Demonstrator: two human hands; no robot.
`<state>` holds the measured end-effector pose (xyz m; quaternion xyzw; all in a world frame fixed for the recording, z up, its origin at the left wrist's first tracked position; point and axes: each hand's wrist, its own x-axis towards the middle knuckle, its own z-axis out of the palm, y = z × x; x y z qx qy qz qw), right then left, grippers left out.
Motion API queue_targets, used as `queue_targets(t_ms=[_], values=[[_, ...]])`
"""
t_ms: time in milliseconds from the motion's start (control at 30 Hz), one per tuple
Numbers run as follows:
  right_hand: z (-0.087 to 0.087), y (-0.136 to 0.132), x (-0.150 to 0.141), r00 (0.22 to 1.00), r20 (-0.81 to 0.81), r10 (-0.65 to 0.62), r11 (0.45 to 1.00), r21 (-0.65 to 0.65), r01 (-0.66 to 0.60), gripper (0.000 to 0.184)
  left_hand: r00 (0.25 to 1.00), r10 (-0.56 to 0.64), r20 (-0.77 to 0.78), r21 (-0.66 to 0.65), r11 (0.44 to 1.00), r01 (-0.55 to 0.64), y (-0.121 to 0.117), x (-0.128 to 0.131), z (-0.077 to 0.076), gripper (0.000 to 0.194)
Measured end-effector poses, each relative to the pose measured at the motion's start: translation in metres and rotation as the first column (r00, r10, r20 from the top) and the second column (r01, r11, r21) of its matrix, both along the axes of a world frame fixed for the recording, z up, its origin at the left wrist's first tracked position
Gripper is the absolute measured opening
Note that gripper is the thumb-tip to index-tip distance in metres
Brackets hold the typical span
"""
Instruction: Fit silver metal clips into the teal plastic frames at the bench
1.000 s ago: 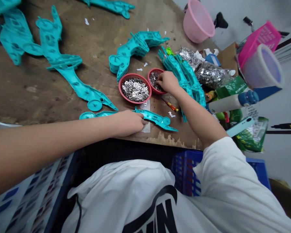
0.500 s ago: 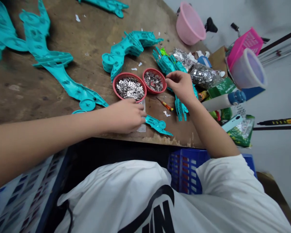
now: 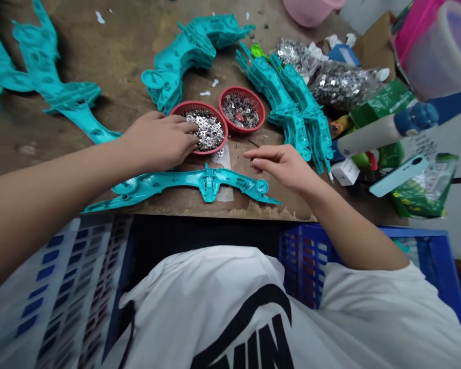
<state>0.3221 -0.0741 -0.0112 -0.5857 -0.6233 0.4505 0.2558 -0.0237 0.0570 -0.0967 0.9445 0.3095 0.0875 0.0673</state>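
A long teal plastic part [image 3: 192, 181] lies along the near edge of the wooden table [image 3: 130, 41]. My left hand [image 3: 159, 139] reaches into the larger red bowl [image 3: 180, 108] of small silver metal pieces, fingers curled down onto them. A smaller red bowl [image 3: 241, 109] with similar pieces stands just right of it. My right hand [image 3: 282, 165] hovers over the right end of the teal part, thumb and fingers pinched together on something too small to make out.
Stacks of teal parts [image 3: 292, 105] lie right of the bowls and more [image 3: 188, 48] behind them and at the far left. Bags of silver pieces [image 3: 340, 84], a phone [image 3: 397, 176] and green packets clutter the right side. A blue crate [image 3: 426, 246] sits below the table edge.
My left hand left the teal part and moved up into the larger red bowl. My right hand came from the smaller bowl down to the teal part's right end.
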Motion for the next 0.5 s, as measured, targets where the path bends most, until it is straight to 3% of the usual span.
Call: queue_targets(t_ms=[133, 300, 500], values=[[-0.003, -0.004, 0.002, 0.995, 0.076, 0.069, 0.997, 0.031, -0.071, 0.033, 0.998, -0.021, -0.062, -0.077, 0.997, 0.016, 0.002, 0.001, 0.009, 0.090], [-0.007, 0.000, 0.004, 0.974, 0.201, 0.102, 0.995, -0.029, -0.098, 0.009, 0.994, -0.030, -0.109, -0.049, 0.998, 0.025, -0.002, 0.002, 0.022, 0.082], [-0.012, 0.003, -0.001, 0.946, 0.273, 0.175, 0.985, -0.050, -0.168, 0.024, 0.993, -0.063, -0.095, -0.062, 0.996, 0.057, 0.001, 0.007, 0.028, 0.060]])
